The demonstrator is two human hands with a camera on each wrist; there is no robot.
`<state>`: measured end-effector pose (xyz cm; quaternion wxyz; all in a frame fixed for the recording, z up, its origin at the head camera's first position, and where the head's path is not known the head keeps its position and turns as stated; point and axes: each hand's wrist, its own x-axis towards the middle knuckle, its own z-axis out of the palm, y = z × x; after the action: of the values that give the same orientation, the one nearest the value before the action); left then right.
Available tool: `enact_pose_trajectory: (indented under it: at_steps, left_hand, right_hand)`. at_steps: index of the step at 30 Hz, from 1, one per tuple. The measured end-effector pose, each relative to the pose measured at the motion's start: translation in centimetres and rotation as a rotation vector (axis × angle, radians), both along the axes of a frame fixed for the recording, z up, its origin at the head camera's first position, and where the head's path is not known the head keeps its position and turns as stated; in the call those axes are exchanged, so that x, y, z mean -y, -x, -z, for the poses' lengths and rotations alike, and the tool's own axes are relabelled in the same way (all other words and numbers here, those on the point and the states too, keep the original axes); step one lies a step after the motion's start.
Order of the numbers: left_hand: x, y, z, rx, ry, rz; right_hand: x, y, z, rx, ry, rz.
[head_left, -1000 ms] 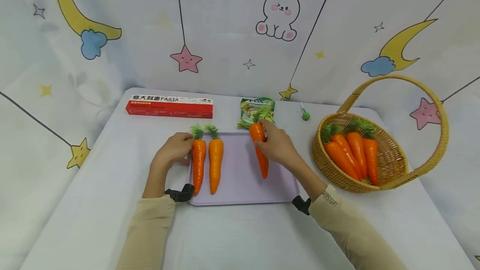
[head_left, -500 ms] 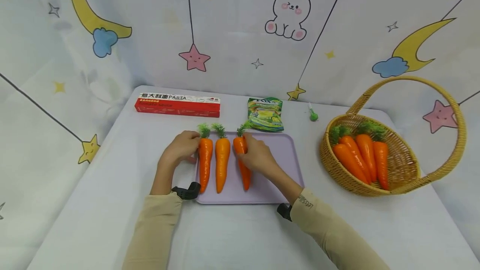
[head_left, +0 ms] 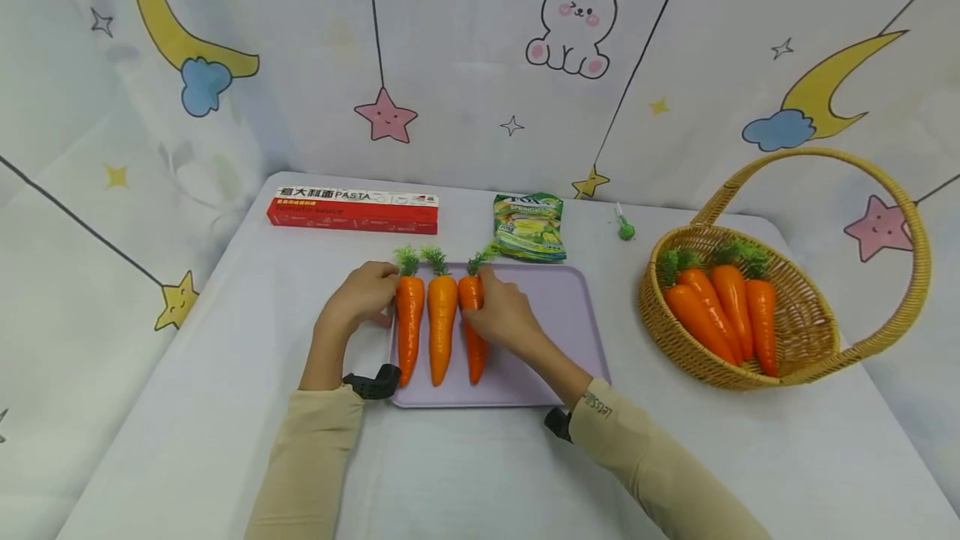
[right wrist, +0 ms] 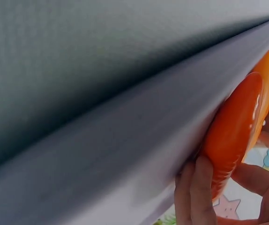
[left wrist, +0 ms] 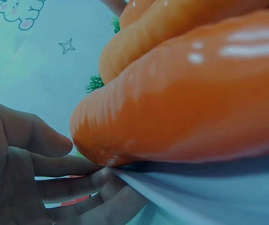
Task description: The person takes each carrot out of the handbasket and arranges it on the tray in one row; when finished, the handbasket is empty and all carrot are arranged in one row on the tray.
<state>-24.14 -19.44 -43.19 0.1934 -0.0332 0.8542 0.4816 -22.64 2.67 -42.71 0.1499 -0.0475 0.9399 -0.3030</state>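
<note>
Three orange carrots with green tops lie side by side on a lilac tray point(head_left: 551, 332) in the head view. My right hand point(head_left: 504, 313) pinches the rightmost carrot point(head_left: 476, 344) near its top; in the right wrist view, the thumb and fingers stand on either side of this carrot point(right wrist: 233, 124). My left hand point(head_left: 365, 294) is at the tray's left edge, beside the leftmost carrot point(head_left: 408, 327). Its fairly straight fingers point(left wrist: 73, 185) reach that carrot's thick end and the tray edge in the left wrist view. The middle carrot point(head_left: 442, 327) lies between.
A wicker basket point(head_left: 667, 352) with a tall handle stands at the right, with several carrots inside. Behind the tray are a red pasta box point(head_left: 352, 211), a green packet point(head_left: 528, 227) and a small green item point(head_left: 625, 227). A patterned backdrop closes off the back.
My right hand has brought its carrot leftward across the tray and set it beside the middle carrot. My left hand has stayed by the leftmost carrot. The head view has shifted slightly.
</note>
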Motion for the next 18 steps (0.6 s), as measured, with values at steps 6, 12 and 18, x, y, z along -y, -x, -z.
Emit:
enact_pose_trajectory:
  at_steps: [6, 12, 18]
  left_hand:
    - [0.03, 0.03, 0.02, 0.004, 0.003, -0.004]
    - [-0.09, -0.01, -0.11, -0.003, 0.012, -0.001]
    - [-0.14, -0.05, -0.05, 0.0, 0.014, 0.0]
  right_hand:
    - [0.22, -0.13, -0.02, -0.006, 0.003, -0.002]
    - [0.33, -0.25, -0.1, -0.017, 0.003, -0.004]
    - [0.49, -0.28, -0.02, -0.024, -0.002, -0.008]
